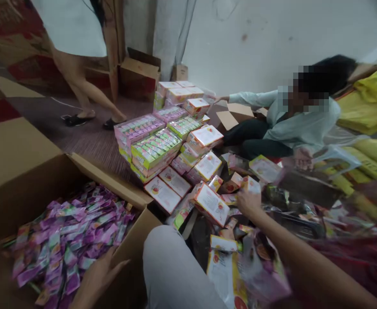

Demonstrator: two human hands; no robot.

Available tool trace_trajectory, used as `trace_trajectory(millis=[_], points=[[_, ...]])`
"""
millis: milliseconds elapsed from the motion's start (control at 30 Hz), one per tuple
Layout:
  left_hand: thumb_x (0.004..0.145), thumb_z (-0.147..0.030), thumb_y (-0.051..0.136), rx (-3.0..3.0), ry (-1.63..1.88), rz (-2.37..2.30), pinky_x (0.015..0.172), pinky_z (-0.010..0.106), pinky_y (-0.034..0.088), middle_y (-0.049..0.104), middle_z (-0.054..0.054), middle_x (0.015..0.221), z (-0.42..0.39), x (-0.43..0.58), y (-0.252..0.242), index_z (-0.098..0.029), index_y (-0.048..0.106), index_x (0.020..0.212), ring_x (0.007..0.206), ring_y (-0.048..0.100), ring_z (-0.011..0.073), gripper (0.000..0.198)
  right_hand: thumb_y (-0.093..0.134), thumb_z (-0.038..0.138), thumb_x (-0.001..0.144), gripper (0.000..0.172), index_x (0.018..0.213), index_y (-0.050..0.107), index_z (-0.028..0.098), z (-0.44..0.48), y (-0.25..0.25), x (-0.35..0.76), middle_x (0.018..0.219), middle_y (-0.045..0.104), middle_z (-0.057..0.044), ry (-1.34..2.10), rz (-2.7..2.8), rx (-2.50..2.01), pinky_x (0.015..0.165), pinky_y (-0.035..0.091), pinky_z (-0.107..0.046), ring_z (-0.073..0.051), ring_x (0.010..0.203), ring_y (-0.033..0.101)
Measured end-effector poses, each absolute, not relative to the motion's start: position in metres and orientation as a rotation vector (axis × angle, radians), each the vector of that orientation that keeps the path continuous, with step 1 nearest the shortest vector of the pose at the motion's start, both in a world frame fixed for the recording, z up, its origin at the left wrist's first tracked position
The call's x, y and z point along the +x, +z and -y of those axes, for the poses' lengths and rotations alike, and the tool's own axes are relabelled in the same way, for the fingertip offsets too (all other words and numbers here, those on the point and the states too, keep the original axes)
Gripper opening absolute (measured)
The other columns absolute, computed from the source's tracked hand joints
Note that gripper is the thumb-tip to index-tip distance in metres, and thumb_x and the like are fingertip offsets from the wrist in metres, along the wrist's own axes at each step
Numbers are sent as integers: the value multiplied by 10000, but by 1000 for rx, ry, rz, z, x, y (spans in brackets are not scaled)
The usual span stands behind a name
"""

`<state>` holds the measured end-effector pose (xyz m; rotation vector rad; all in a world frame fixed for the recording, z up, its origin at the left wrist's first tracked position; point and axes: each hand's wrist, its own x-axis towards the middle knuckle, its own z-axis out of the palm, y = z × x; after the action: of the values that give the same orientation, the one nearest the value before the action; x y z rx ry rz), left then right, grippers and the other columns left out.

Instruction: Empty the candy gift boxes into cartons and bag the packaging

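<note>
The person's left hand (95,277) is down inside a large open cardboard carton (140,234), to the left of and nearer than the stack of boxes (156,148); its thumb and fingers are spread apart, beside a heap of purple sachets (79,240). The right hand (249,201) is out to the right of the stack, at a small orange-and-white box (251,184); with the blur there, one cannot tell whether it grips the box or only touches it.

Beyond the stack, on its left, a standing person (72,28) in a pale garment and black sandals (79,119) is partly in view. The stack itself rests on the floor (103,150), purple and green boxes at its left, white-topped ones at its right. Nearer than the stack, the wearer's knee (172,262) in grey trousers rises beside the carton. A tilted white-topped box (211,204) lies at the stack's near right. To the right of the stack sits another person (317,124), one arm stretched towards it, with yellow bags (373,159) farther right.
</note>
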<state>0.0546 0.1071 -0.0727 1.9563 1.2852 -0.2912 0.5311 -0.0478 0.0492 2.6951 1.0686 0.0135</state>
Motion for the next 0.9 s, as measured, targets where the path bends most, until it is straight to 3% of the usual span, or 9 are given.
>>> trace_trajectory(millis=[67,200,300,467,600,667,767,900], points=[[854,-547,427,1975,-380,-1293,889,417,509,743,191,1133,-108,57,-69,-133,543,1367,1086,697,379,670,677,332,919,282,1081,712,105,-3,18,503,1183,655,-239,-258,-1290,2603,921,440,-399,-331,1121,631],[883,-505,422,1971,-421,-1285,920,390,495,719,193,1204,-106,58,-71,-130,552,1340,1134,678,351,605,604,513,957,536,1382,551,190,-111,-61,445,1298,621,-153,-707,-1481,2581,974,431,-312,-256,1203,587],[897,-501,438,1933,-435,-1316,913,377,495,724,170,1199,-106,55,-76,-165,571,1313,1130,680,340,551,681,618,864,798,1470,451,153,-152,-116,420,1401,514,-219,-774,-1390,2587,1022,419,-412,-337,1308,489],[931,-481,431,1936,-544,-1364,919,376,489,708,181,1227,-109,59,-74,-145,587,1273,1141,673,343,503,702,757,744,1093,1527,334,90,-150,-169,409,1459,380,-288,-560,-1341,2690,1035,383,-542,-398,1345,364],[944,-469,453,1922,-633,-1403,944,377,483,697,208,1242,-110,64,-69,-91,551,1322,1177,655,355,543,724,748,722,1166,1578,255,111,-135,-181,393,1432,407,-275,-648,-1352,2660,995,411,-520,-393,1294,401],[946,-478,465,1931,-621,-1414,928,364,491,711,189,1219,-108,64,-69,-122,570,1298,1162,665,348,512,749,705,725,1171,1602,214,143,-127,-186,379,1407,434,-264,-707,-1292,2671,965,429,-505,-386,1255,440],[954,-471,478,1946,-600,-1423,891,337,501,738,146,1162,-107,62,-73,-164,602,1236,1096,697,317,435,754,619,759,1123,1624,162,215,-116,-191,356,1492,355,-268,-659,-1327,2653,952,422,-519,-398,1247,452],[967,-437,483,1983,-627,-1430,889,331,499,740,143,1159,-109,63,-71,-164,609,1228,1091,699,301,398,791,509,726,1079,1613,225,270,-112,-173,350,1540,308,-260,-553,-1426,2637,993,367,-539,-410,1265,450]])
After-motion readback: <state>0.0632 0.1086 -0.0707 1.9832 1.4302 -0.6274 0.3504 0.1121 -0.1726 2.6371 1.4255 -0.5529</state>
